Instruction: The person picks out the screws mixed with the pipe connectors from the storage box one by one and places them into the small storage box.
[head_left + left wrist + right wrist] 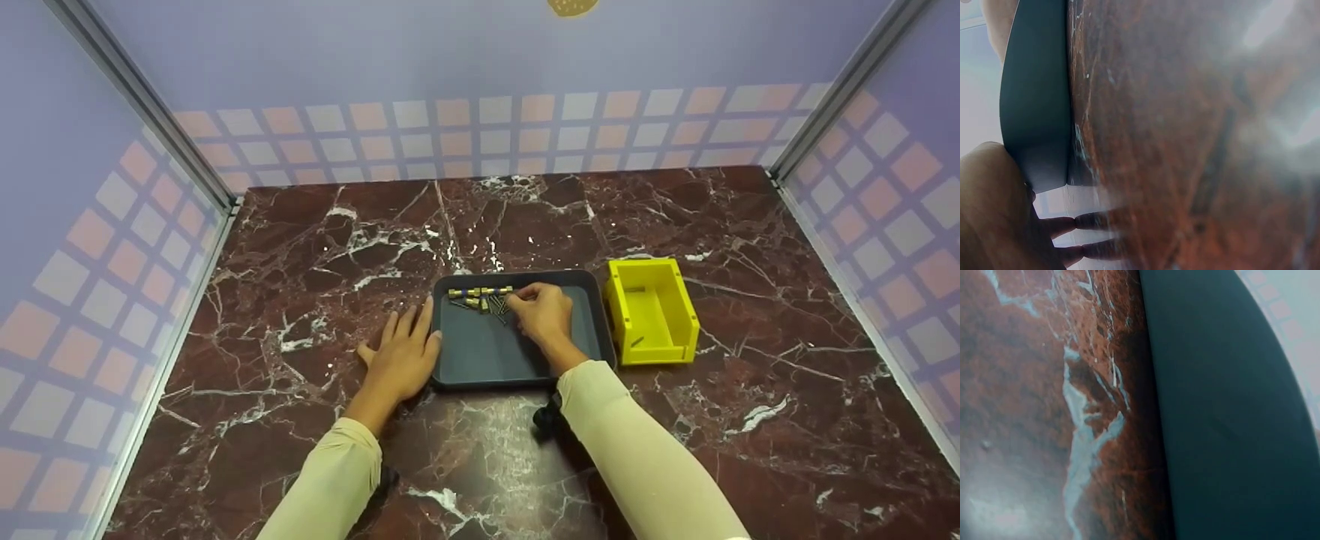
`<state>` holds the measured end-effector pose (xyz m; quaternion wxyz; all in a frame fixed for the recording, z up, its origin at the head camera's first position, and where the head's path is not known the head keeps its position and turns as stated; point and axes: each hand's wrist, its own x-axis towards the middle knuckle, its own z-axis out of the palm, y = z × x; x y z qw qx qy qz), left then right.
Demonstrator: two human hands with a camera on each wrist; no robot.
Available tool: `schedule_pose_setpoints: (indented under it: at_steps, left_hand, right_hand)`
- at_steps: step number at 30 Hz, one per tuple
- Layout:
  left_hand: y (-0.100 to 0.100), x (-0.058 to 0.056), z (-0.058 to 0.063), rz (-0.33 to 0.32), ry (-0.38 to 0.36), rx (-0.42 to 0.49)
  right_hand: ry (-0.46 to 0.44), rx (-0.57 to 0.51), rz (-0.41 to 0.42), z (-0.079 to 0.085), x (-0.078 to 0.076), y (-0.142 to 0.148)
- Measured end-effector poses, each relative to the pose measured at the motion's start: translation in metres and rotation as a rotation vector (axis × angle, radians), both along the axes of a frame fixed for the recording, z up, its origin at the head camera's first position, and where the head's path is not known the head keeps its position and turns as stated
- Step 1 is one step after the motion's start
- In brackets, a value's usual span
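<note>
A dark grey tray [487,360] lies on the marble table, its outer wall filling the side of both wrist views. Toward its far left sit brass fittings [480,292] with blue bands and a loose heap of thin metal screws [498,307]. My left hand [401,360] rests flat at the tray's left edge, fingers spread and forefinger along the rim. Over the tray, my right hand [546,311] has curled fingers, with thumb and forefinger brought together at the heap's right side. I cannot tell whether a screw is between those fingertips.
Just right of the tray stands a yellow bin [652,315] with a couple of small screws inside. Tiled-pattern panels [495,135] border the table at the back and both sides. A small black object [546,420] shows beneath the right sleeve.
</note>
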<state>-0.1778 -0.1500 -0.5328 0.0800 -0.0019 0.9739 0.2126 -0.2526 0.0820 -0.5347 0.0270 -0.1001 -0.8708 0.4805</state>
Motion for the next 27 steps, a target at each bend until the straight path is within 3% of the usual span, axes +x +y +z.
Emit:
schedule_pose_setpoints:
  at_steps: [15, 27]
  left_hand:
    - [-0.0004, -0.0005, -0.0012, 0.001, 0.001, -0.009]
    - [-0.0002, -0.0003, 0.0000, 0.004, -0.006, 0.008]
  right_hand:
    - [0.004, 0.124, 0.009, 0.0003, 0.0004, 0.0011]
    - [-0.029, 0.141, 0.008, 0.0025, 0.0021, 0.0020]
